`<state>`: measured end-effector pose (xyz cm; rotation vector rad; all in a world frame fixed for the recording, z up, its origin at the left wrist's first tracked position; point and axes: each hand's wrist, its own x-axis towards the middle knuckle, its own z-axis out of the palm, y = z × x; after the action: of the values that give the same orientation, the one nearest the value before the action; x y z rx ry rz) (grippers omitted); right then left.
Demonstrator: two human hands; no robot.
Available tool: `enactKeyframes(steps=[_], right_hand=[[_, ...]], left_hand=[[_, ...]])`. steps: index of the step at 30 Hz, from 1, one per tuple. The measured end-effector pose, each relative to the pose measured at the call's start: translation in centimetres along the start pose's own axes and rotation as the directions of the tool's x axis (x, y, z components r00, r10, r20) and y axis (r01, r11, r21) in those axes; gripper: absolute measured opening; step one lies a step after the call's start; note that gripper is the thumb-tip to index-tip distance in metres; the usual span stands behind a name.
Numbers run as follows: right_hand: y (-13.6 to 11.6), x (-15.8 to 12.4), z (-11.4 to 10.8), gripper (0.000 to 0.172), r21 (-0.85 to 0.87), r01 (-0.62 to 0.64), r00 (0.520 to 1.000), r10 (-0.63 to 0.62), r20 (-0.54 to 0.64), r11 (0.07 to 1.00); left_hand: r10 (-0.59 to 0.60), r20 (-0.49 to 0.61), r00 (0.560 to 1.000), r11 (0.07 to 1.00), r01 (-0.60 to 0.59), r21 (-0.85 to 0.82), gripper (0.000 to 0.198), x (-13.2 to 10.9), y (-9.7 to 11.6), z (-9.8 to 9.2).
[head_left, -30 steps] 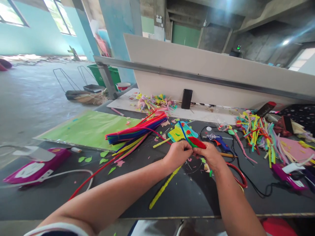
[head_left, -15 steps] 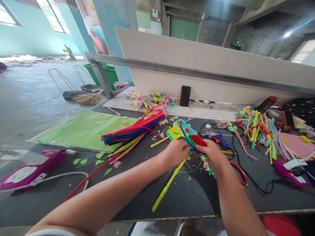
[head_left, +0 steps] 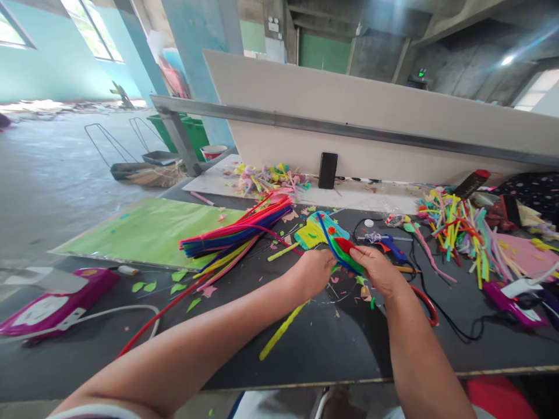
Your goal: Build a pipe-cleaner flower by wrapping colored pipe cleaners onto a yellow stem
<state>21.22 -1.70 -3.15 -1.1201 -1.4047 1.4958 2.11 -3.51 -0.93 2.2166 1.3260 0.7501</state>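
My right hand (head_left: 379, 269) pinches a small piece of red and green felt (head_left: 348, 254) just above the black table (head_left: 332, 343). A blue pipe cleaner (head_left: 327, 235) runs up from that piece. My left hand (head_left: 313, 272) is closed beside it and holds a long yellow pipe cleaner (head_left: 280, 330) that slants down toward the front edge. The two hands almost touch. A yellow and teal felt shape (head_left: 315, 231) with red dots lies flat just beyond them.
A bundle of coloured pipe cleaners (head_left: 236, 233) and a green sheet (head_left: 148, 230) lie left. A blue glue gun (head_left: 388, 245), a red ring (head_left: 425, 302) and a heap of cut pipe cleaners (head_left: 458, 230) lie right. A pink device (head_left: 52, 302) sits far left. A phone (head_left: 328, 170) leans against the back board.
The yellow pipe cleaner has swung with my left hand, its lower end moving left. My right hand has tipped the red and green piece, showing more green. The view has barely shifted.
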Motion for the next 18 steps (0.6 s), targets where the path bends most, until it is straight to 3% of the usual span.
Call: enactKeyframes(steps=[6, 18], right_hand=[[-0.24, -0.1, 0.17, 0.038, -0.03, -0.017, 0.998, 0.018, 0.057, 0.999], [-0.28, 0.23, 0.61, 0.031, 0.014, -0.021, 0.996, 0.02, 0.087, 1.0]], left_hand=[[0.069, -0.04, 0.997, 0.992, -0.064, 0.104, 0.022, -0.15, -0.02, 0.29], [-0.058, -0.016, 0.998, 0.997, 0.057, -0.047, 0.025, 0.02, -0.57, 0.79]])
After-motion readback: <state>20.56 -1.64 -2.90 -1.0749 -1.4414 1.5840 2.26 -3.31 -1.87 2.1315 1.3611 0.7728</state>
